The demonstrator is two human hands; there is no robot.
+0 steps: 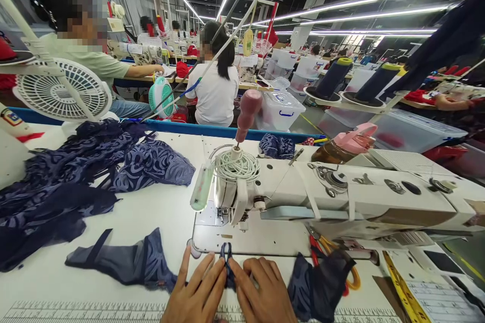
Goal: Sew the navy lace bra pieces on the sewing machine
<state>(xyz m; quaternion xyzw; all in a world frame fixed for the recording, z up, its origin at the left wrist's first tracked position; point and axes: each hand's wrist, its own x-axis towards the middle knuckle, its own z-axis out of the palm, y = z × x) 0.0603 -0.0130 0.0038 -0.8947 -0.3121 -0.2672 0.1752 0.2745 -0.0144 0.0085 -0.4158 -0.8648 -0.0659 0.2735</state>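
Right now, my left hand (197,292) and my right hand (265,290) lie low on the white table (159,222), side by side. The fingers of both press in from each side and pinch a thin navy strap (226,255) between them. The strap sits right at my fingertips, so both hands are just as near. It is long and thin, and it points away from me, straight at the needle (226,213) of the sewing machine (341,197) just past it. A navy lace piece (125,262) lies to my left, scissors (333,255) to my right. The table is smooth, with a ruler (94,310) printed along its edge. Around me is a big bright sewing room with other people.
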